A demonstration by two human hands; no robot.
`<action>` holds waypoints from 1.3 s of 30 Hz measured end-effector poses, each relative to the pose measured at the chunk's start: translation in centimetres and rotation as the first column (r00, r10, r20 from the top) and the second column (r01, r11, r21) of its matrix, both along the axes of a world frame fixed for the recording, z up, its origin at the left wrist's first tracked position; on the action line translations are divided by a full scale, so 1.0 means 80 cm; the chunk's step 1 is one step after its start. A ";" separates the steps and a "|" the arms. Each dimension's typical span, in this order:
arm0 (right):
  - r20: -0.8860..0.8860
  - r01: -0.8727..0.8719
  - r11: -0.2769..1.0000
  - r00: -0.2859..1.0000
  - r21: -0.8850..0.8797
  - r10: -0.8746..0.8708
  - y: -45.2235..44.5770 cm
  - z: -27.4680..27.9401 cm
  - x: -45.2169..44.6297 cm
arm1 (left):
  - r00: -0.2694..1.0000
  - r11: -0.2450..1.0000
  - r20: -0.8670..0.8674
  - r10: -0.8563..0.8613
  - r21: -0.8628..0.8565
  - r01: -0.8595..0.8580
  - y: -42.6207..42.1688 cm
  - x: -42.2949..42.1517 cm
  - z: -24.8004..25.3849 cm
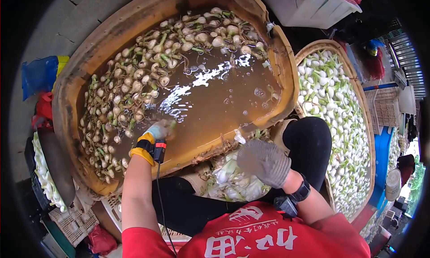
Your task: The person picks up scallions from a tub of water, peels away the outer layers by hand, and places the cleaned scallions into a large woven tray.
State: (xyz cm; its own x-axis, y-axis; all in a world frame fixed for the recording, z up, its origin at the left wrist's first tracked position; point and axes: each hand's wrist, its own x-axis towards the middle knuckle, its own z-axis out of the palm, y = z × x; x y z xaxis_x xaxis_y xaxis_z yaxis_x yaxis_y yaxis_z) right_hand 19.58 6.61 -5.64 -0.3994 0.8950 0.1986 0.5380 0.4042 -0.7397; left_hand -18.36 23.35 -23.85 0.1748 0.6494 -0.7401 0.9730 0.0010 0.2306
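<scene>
Just beside left fingers point(165, 129), bulbs point(138, 116).

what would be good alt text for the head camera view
Gloved left hand over a tub of muddy water and rooty bulbs, gloved right hand above pale leafy scraps. To the right, a second container holds cleaner, whiter bulbs.
</scene>
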 end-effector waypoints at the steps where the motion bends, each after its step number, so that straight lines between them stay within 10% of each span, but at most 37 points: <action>1: 0.200 -0.073 0.985 0.979 0.157 0.041 0.004 0.003 -0.004 | 0.926 0.958 0.271 0.263 -0.189 -0.217 -0.013 0.024 0.018; 3: 0.053 0.070 0.995 0.996 -0.074 -0.066 0.005 0.015 -0.021 | 0.514 0.722 0.546 0.662 -0.649 -0.240 -0.033 0.061 0.051; 5: -0.147 0.144 0.897 0.964 -0.419 -0.223 0.007 0.033 -0.031 | 0.196 0.493 0.463 0.864 -0.858 -0.146 -0.063 0.099 0.106; 13: -0.356 0.244 0.961 0.893 -0.129 -0.275 -0.021 0.055 -0.045 | -0.581 0.308 0.287 0.762 -0.949 -0.066 -0.227 0.221 0.263; 18: -0.291 0.219 0.973 0.938 0.076 -0.188 -0.040 0.062 -0.041 | -0.610 0.386 0.339 0.717 -0.921 -0.058 -0.262 0.238 0.276; 27: -0.026 0.114 0.993 0.993 0.041 -0.113 -0.065 0.089 -0.038 | -0.177 0.535 0.764 0.620 -0.578 -0.616 -0.283 0.251 0.304; 34: -0.391 0.127 0.920 0.877 -0.371 -0.279 -0.072 0.105 -0.034 | -0.226 0.647 0.737 0.637 -0.670 -0.363 -0.302 0.221 0.322; 39: -0.330 0.510 0.855 0.826 0.093 -0.456 -0.004 0.130 -0.017 | -0.109 0.737 0.770 0.628 -0.634 -0.234 -0.310 0.224 0.345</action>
State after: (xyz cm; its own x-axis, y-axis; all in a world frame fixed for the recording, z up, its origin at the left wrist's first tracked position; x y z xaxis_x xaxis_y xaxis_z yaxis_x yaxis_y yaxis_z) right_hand 18.22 6.28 4.75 0.1736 0.8991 0.4018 0.4732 0.2816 -0.8347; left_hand -0.40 -1.44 3.74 0.5443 0.7728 -0.3264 -0.3292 0.5547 0.7642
